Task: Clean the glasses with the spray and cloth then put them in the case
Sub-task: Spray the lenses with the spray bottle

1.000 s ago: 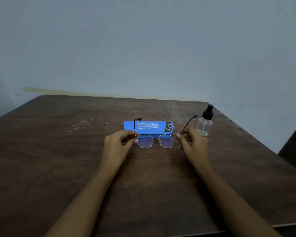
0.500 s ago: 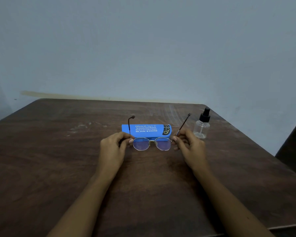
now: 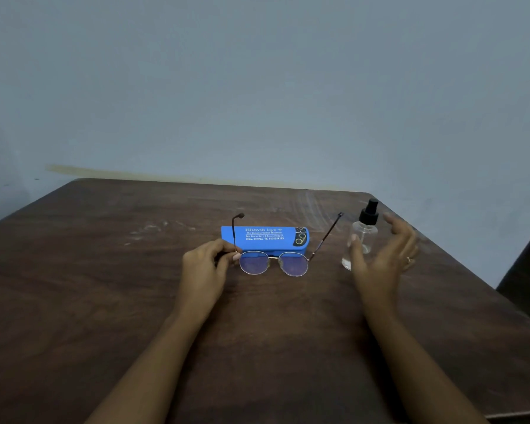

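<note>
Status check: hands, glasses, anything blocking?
Left hand pinches glasses at one hinge, temples unfolded. Right hand open at spray bottle, no grip yet. Blue case closed behind glasses; no cloth in view.

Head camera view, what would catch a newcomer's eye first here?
The bright blue plastic glasses case stands out at the middle of the dark brown wooden table. Just in front of it, the left hand pinches round metal-rimmed glasses by one corner, temples unfolded. To the right, the open right hand is cupped beside a clear spray bottle with a black pump top.
</note>
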A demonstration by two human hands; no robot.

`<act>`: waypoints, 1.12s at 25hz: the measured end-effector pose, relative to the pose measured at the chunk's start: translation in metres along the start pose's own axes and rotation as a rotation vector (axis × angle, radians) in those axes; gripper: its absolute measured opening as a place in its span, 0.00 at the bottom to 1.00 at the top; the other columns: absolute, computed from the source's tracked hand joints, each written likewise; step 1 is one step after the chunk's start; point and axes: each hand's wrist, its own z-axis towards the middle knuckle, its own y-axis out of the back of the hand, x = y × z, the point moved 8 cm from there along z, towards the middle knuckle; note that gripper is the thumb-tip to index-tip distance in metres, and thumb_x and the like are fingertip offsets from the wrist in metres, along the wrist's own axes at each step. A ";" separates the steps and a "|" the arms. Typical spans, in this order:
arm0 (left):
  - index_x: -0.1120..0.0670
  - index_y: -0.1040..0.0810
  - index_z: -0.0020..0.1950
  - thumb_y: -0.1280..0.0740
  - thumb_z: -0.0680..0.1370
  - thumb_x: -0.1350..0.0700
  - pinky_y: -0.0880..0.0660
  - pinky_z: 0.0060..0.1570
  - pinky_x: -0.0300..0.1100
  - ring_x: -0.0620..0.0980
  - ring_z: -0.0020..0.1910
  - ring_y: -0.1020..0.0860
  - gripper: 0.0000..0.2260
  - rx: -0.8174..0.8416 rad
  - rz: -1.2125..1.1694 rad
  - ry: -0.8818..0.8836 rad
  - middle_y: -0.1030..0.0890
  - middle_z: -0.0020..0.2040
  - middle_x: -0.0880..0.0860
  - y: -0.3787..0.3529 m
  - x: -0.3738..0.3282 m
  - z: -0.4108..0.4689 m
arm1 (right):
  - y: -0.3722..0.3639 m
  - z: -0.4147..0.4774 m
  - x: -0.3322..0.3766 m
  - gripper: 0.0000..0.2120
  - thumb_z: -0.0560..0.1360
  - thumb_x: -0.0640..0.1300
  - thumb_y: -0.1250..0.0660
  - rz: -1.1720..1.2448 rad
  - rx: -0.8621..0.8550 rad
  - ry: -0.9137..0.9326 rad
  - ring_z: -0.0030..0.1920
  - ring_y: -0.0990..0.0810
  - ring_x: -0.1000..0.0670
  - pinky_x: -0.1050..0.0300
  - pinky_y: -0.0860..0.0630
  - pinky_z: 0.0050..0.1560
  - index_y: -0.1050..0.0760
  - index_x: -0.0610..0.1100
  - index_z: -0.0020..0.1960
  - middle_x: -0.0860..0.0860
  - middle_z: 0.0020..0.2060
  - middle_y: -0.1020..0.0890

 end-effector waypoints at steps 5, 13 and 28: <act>0.59 0.18 0.38 0.30 0.69 0.66 0.33 0.39 0.20 0.25 0.36 0.25 0.03 0.010 0.015 -0.016 0.20 0.35 0.44 -0.001 -0.001 0.000 | -0.021 0.011 -0.025 0.40 0.68 0.40 0.27 0.077 0.168 -0.104 0.68 0.37 0.44 0.33 0.36 0.65 0.46 0.45 0.72 0.42 0.69 0.41; 0.57 0.18 0.39 0.30 0.69 0.65 0.31 0.38 0.22 0.30 0.38 0.23 0.04 0.021 0.029 0.001 0.22 0.34 0.36 -0.001 0.002 0.001 | -0.035 0.022 -0.017 0.42 0.70 0.42 0.29 -0.035 0.219 0.015 0.64 0.30 0.48 0.37 0.26 0.54 0.53 0.60 0.71 0.46 0.70 0.39; 0.59 0.19 0.39 0.31 0.70 0.65 0.31 0.38 0.21 0.29 0.37 0.23 0.03 -0.073 0.015 0.038 0.20 0.36 0.46 0.013 0.002 0.005 | -0.022 0.008 -0.003 0.39 0.69 0.31 0.36 0.227 0.190 -0.135 0.30 0.26 0.57 0.76 0.31 0.33 0.45 0.57 0.71 0.58 0.34 0.25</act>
